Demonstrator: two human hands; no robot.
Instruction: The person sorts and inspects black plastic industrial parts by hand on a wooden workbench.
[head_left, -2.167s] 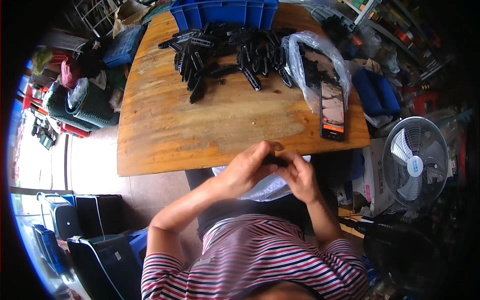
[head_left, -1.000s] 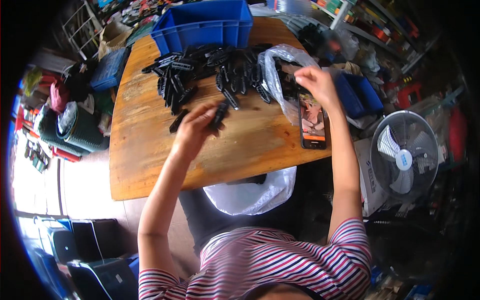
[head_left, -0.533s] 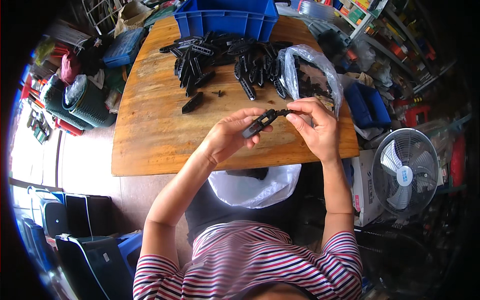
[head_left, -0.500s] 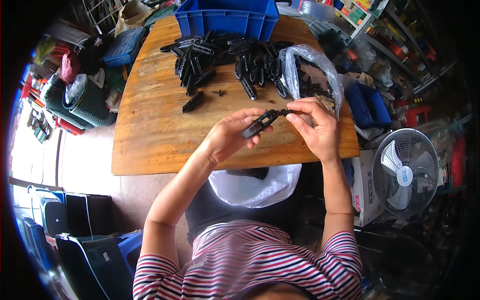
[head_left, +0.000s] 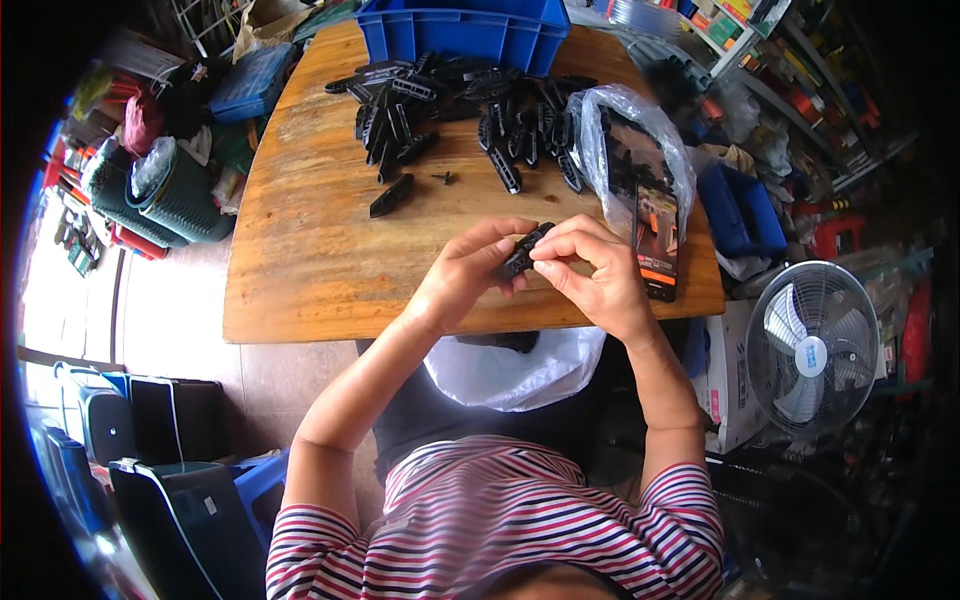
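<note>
In front of me, above the table's near edge, my left hand (head_left: 462,270) is closed around a long, narrow black plastic housing (head_left: 525,250) with slots in it. My right hand (head_left: 598,275) has thumb and fingers pinched at the housing's right side. Those fingertips hide any small piece between them. Farther off, many similar black housings lie in a left heap (head_left: 390,115) and a right heap (head_left: 525,130). One single housing (head_left: 392,196) lies nearer, with a tiny black piece (head_left: 443,179) beside it.
A clear plastic bag (head_left: 685,150) of small dark pieces sits on the wooden table (head_left: 290,260), a phone (head_left: 656,270) against it. Behind the heaps stands a blue crate (head_left: 465,40). A white bag (head_left: 500,385) hangs under the near edge. A fan (head_left: 810,355) is at right.
My right hand has moved left, closing the gap to the housing. The jagged black strip seen between my hands is now hidden, and the housing sits more upright. The phone has come into sight.
</note>
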